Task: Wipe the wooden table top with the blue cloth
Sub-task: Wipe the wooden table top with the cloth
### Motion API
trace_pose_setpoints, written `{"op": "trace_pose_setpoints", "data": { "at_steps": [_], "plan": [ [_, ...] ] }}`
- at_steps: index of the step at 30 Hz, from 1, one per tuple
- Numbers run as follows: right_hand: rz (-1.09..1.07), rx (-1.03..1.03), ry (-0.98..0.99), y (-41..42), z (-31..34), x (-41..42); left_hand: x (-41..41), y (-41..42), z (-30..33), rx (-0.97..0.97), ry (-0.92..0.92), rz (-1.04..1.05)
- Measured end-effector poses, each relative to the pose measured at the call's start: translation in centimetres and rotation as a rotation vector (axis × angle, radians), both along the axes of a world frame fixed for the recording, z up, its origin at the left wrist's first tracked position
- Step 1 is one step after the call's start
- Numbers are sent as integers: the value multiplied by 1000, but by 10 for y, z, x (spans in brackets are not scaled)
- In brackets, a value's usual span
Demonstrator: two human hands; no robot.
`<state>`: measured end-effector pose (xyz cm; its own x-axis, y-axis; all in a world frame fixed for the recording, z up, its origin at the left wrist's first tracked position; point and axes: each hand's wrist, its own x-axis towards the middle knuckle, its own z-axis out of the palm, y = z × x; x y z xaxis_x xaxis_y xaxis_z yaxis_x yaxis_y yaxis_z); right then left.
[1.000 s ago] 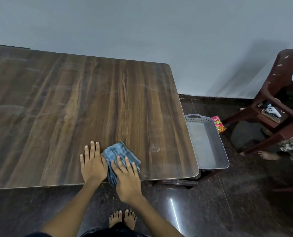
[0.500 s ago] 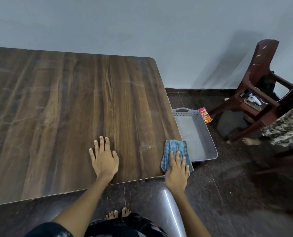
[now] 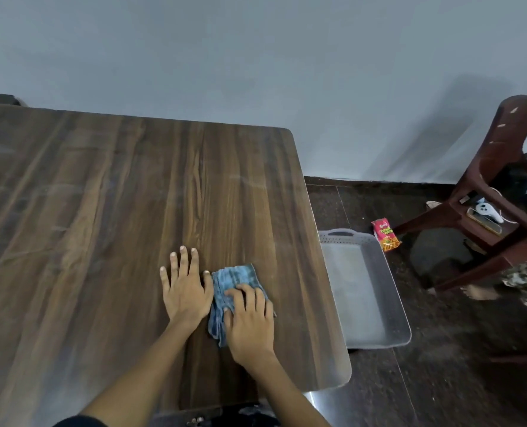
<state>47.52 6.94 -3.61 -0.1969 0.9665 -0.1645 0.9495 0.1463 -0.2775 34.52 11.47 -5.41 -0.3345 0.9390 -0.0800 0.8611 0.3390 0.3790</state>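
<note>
The wooden table top (image 3: 102, 226) fills the left and middle of the head view, its right edge running down toward me. A folded blue cloth (image 3: 230, 285) lies on it near the front right part. My right hand (image 3: 250, 322) presses flat on the cloth's near half, fingers spread over it. My left hand (image 3: 185, 288) rests flat on the bare wood right beside the cloth, its thumb touching the cloth's left edge, holding nothing.
A grey plastic tray (image 3: 388, 291) sits on the dark floor just right of the table. A red snack packet (image 3: 385, 235) lies beyond it. A brown plastic chair (image 3: 496, 186) stands at the right, with another person's foot (image 3: 477, 292) near it. A grey wall is behind.
My right hand slid the cloth from the table's front right edge back left, up against my left hand. The left hand stayed flat on the wood.
</note>
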Motion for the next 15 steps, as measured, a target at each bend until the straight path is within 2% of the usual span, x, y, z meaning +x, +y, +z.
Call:
{"op": "trace_pose_setpoints", "data": {
  "at_steps": [8,15],
  "plan": [
    [-139,91,-81,170,-15,49,31,132,3,-15,14,6],
    [-109,137,-97,339,-24,54,48,251,-5,-14,21,53]
  ]
}}
